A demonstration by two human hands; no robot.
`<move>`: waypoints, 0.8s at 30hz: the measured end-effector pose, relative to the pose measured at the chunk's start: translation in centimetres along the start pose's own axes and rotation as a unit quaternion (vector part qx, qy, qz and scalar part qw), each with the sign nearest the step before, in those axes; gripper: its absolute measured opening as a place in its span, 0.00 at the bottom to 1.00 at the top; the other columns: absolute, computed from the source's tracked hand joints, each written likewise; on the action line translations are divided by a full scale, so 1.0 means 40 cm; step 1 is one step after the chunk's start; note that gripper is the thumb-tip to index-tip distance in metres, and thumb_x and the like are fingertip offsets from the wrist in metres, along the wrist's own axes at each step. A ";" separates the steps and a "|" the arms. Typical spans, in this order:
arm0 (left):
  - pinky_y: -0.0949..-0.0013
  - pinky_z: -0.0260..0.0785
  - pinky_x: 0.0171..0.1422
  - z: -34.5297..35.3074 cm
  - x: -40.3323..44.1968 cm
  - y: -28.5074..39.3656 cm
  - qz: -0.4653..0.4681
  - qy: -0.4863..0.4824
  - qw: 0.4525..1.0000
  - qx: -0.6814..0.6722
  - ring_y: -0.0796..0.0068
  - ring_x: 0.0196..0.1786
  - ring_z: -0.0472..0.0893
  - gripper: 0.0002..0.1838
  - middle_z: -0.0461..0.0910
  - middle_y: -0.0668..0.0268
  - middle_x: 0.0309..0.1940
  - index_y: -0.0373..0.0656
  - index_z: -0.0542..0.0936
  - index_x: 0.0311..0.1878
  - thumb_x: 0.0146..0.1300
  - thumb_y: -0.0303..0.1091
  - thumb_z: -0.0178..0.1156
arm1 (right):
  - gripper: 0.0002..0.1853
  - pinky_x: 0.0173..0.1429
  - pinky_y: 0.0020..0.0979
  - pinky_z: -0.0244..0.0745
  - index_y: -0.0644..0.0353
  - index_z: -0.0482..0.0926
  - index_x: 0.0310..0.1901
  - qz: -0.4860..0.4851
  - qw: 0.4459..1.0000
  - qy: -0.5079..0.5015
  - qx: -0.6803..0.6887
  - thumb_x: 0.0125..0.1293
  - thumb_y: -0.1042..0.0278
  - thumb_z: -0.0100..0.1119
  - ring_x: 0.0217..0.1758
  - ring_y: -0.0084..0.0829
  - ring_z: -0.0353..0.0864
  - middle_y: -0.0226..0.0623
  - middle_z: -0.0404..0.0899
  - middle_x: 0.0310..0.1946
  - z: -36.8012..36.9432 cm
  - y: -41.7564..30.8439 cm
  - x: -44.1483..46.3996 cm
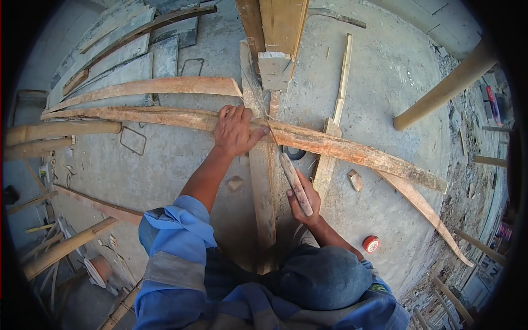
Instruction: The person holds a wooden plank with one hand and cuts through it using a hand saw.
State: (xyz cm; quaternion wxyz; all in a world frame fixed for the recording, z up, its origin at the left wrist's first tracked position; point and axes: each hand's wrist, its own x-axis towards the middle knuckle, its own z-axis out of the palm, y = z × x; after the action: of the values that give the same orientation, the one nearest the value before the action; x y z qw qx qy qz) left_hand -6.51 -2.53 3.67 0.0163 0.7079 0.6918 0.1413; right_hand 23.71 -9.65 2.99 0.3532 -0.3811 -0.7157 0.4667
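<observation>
A long, rough wooden board (pixel 341 147) lies crosswise in front of me, over other planks on the floor. My left hand (pixel 236 131) presses on top of it, fingers over its far edge and thumb pointing right. My right hand (pixel 306 199) is wrapped round the pale handle of a saw (pixel 296 184), just nearer to me than the board. The saw's thin blade runs up from the handle to the board, right of my left thumb. Under the board, a plank (pixel 262 192) runs towards me. A dark round object (pixel 294 153) shows partly beneath the board.
A wooden post (pixel 278 33) stands beyond the board. A red tape measure (pixel 371 243) and a wood offcut (pixel 355 180) lie at right; another offcut (pixel 235 183) is near my left forearm. A slanted pole (pixel 440 88) stands right. Stacked boards (pixel 126 66) lie at upper left.
</observation>
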 end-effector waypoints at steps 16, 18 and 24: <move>0.51 0.60 0.70 0.008 -0.011 -0.006 -0.007 0.015 1.000 -0.019 0.52 0.53 0.78 0.35 0.79 0.53 0.43 0.38 0.81 0.43 0.65 0.69 0.64 | 0.31 0.67 0.36 0.78 0.69 0.72 0.75 0.007 0.999 0.016 0.030 0.72 0.73 0.65 0.63 0.43 0.87 0.57 0.84 0.61 0.028 0.002 0.054; 0.51 0.61 0.70 0.007 -0.004 -0.008 -0.007 0.014 1.000 -0.024 0.51 0.53 0.79 0.36 0.80 0.53 0.43 0.38 0.81 0.42 0.64 0.69 0.64 | 0.31 0.68 0.37 0.77 0.69 0.71 0.75 0.025 1.000 -0.001 0.010 0.71 0.74 0.65 0.65 0.44 0.86 0.56 0.83 0.62 0.007 -0.001 0.026; 0.51 0.61 0.69 0.005 -0.001 -0.018 -0.001 0.021 1.000 -0.014 0.50 0.51 0.79 0.35 0.80 0.52 0.41 0.38 0.80 0.39 0.64 0.69 0.65 | 0.31 0.63 0.36 0.82 0.71 0.72 0.73 0.026 1.000 0.001 0.011 0.69 0.78 0.64 0.62 0.46 0.90 0.59 0.86 0.59 -0.067 0.006 -0.128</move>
State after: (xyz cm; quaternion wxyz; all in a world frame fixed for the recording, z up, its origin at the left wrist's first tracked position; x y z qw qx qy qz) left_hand -7.16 -2.50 3.33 0.0123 0.7036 0.6908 0.1660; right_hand 28.42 -13.00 2.84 0.3457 -0.3965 -0.6999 0.4831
